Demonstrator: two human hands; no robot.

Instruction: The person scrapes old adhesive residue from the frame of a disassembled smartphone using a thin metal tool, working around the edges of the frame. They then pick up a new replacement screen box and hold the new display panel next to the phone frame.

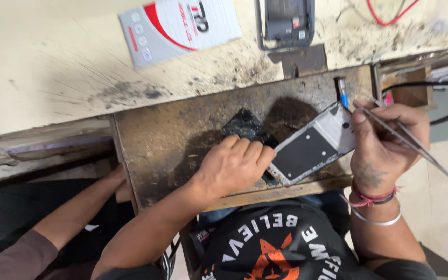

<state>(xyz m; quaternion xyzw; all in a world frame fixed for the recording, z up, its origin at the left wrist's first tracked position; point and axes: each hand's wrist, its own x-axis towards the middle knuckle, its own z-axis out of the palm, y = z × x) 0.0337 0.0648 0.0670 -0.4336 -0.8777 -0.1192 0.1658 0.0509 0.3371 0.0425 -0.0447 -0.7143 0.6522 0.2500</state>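
Observation:
An opened phone body (312, 145), with a grey frame and a dark inner panel, lies tilted on a worn brown work board (167, 150). My left hand (232, 166) grips its lower left end, fingers curled over the edge. My right hand (385, 140) holds thin metal tweezers (416, 148) that stick out toward the lower right, and its thumb rests at the phone's upper right corner. A black cracked piece (242, 124) lies on the board just behind my left hand.
A white and red box (177, 26) and another opened phone (286, 21) lie on the scuffed cream table (53, 62) beyond the board. A red wire (390, 13) loops at top right, near a blue pen (342, 96). Another person's arm (79, 207) rests at lower left.

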